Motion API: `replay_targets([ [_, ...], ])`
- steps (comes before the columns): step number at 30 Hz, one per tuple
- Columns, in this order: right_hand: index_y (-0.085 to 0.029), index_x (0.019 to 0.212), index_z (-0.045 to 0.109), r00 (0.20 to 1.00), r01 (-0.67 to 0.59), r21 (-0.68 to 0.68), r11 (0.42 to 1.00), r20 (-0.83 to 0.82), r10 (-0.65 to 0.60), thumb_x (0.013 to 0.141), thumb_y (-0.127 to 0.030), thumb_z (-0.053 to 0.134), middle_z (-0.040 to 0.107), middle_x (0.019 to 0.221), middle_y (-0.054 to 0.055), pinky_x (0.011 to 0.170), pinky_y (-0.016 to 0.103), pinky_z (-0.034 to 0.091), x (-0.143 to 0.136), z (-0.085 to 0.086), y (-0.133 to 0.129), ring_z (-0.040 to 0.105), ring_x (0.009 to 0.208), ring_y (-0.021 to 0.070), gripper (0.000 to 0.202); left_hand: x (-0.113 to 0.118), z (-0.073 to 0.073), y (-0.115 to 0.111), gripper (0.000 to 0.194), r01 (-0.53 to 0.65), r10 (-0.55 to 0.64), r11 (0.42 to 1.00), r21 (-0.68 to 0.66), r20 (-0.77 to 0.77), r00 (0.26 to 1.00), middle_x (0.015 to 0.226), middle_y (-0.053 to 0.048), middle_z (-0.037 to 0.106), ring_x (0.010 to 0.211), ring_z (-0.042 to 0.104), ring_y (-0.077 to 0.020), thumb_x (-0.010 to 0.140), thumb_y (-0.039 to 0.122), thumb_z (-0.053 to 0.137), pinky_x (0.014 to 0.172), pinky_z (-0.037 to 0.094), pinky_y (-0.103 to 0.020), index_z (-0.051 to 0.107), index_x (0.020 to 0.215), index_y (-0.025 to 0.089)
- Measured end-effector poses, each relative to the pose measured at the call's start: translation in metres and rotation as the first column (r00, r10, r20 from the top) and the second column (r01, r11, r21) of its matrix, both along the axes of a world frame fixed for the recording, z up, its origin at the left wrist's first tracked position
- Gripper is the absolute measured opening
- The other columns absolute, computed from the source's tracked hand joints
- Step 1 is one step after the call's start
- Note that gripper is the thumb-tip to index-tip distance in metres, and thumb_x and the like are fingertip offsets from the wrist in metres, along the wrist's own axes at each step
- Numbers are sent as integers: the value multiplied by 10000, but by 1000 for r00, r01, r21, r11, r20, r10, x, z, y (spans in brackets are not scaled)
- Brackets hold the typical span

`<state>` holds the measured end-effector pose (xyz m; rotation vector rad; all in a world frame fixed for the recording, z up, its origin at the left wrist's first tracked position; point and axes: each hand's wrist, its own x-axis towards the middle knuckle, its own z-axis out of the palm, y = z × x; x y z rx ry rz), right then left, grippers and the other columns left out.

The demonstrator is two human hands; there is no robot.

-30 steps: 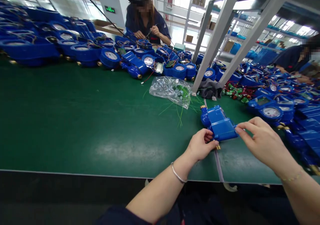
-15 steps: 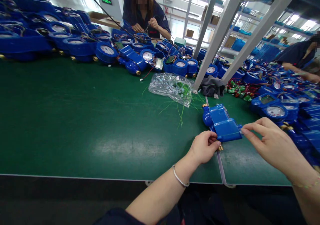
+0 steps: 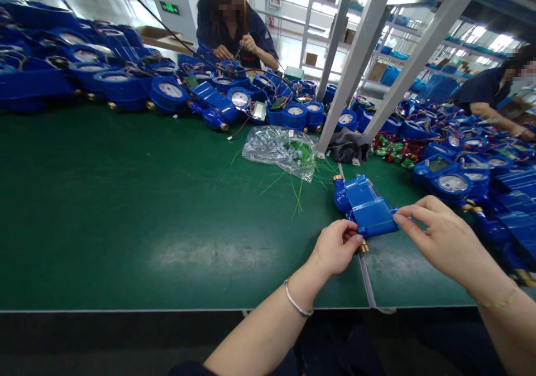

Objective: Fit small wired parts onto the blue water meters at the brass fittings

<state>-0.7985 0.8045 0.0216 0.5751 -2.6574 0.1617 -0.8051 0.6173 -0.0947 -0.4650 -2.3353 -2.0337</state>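
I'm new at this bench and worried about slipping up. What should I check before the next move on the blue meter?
1. Left hand on the blue meter: ok, near its lower brass end.
2. Right hand at the meter's right edge: ok.
3. Item in the right fingertips: cannot tell, too small.
4. Plastic bag apart from meter: ok.
5. Green strands all bagged: not ok, several spill out.

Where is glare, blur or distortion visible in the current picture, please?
In the head view, a whitish glare lies on the green table; in the head view, bright areas along the top look washed out; in the head view, blue meters at the left edge appear stretched and soft, while the held blue meter looks clearer.
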Motion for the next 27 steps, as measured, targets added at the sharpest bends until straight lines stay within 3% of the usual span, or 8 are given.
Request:
replay_targets([
  [9,-267,888,631,997,30,-26,999,74,-28,876,-421,473,508,860,3,736,282,400,-1,3,-1,520,788,127,220,-1,2,-1,214,-9,9,1000,-13,6,1000,896,-36,643,769,612,-146,788,274,552,734,512,-282,577,975,174],
  [27,-264,866,631,997,38,-44,998,62,-35,868,-403,496,501,834,-7,671,271,380,-2,2,-3,494,718,114,194,-3,1,1,202,-6,6,1000,-2,7,1000,892,-35,645,761,607,-139,789,267,553,727,509,-273,580,965,171],
])
